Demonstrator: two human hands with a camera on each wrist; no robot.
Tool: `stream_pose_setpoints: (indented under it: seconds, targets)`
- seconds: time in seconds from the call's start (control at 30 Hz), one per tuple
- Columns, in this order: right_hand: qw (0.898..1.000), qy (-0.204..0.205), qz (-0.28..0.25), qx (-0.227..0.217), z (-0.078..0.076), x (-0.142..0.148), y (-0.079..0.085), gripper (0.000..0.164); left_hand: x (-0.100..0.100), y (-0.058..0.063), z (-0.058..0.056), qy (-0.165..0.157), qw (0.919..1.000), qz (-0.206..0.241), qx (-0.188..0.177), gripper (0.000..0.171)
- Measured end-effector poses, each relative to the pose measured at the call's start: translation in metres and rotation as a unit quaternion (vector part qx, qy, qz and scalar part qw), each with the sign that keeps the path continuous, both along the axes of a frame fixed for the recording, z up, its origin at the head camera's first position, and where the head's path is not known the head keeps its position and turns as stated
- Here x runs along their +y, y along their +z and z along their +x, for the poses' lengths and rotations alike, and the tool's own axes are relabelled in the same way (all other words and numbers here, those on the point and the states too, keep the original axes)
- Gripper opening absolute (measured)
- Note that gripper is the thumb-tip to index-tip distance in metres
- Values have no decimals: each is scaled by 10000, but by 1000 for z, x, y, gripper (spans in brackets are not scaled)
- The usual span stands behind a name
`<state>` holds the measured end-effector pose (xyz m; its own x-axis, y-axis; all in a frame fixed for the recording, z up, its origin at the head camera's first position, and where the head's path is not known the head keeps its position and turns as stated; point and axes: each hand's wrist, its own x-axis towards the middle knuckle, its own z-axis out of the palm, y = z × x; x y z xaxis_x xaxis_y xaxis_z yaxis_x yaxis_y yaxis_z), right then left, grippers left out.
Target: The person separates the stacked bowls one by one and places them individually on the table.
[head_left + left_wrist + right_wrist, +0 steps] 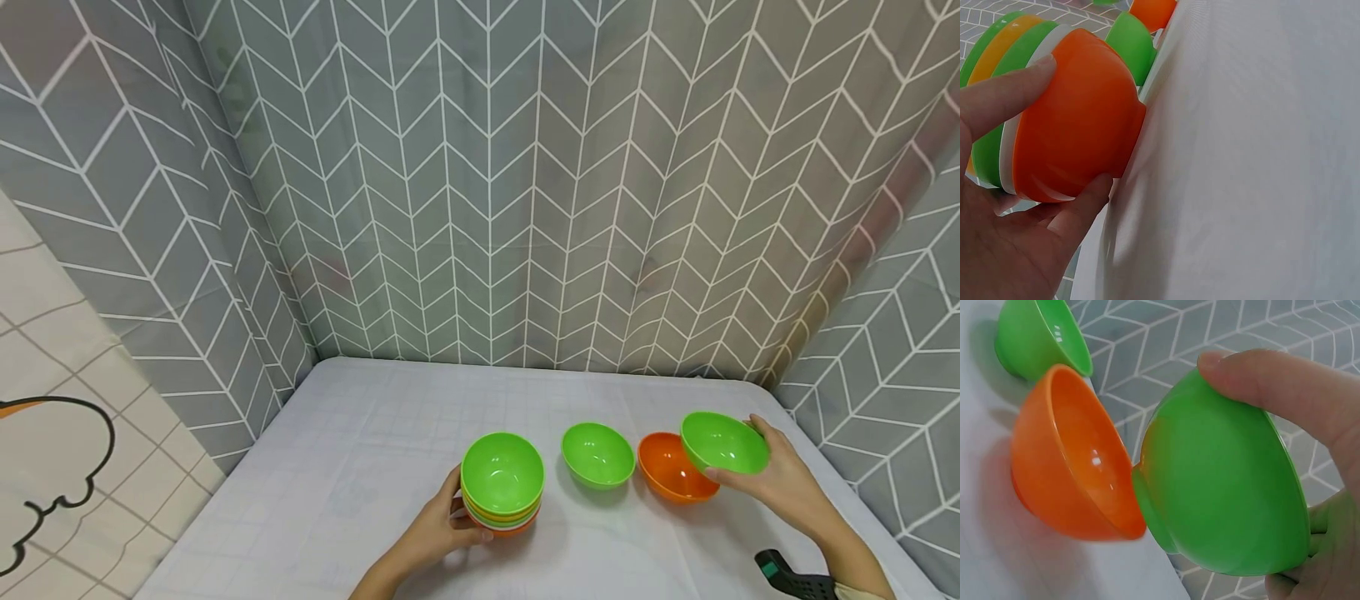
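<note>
My left hand [442, 525] grips a stack of nested bowls [502, 473] from its left side, thumb and fingers spread around it. From the top the stack runs green, yellow, green, white, with an orange bowl [1079, 119] at the bottom, its foot at the white cloth. On the right, my right hand [783, 475] pinches a green bowl [723, 443] by its right side, thumb on the outer wall. That bowl is raised and tilted, and overlaps an upright orange bowl [666, 468] on the table. Left of the orange one stands another green bowl [597, 455].
A white cloth covers the table [360, 433]. Grey curtains [487, 183] with a white herringbone pattern hang behind it and at both sides. A black strap [795, 577] sits at my right wrist.
</note>
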<state>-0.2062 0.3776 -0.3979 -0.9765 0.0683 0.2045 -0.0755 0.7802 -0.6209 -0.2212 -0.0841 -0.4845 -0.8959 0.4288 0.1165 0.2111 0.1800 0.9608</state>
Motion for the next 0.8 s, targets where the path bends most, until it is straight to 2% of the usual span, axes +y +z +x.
stream_pose_setpoints:
  seconds: [0.33,0.63,0.8]
  targets:
    - [9995,-221,-114,184,-2,29,-11,113,-2,-2,0,-16,9999,-59,82,104]
    - [9989,-398,-114,-214,-3,40,-21,115,-2,-4,0,-14,10000,-14,16,105]
    - [9989,-414,-143,-158,-3,45,-27,114,-1,-2,0,-11,10000,28,-7,105]
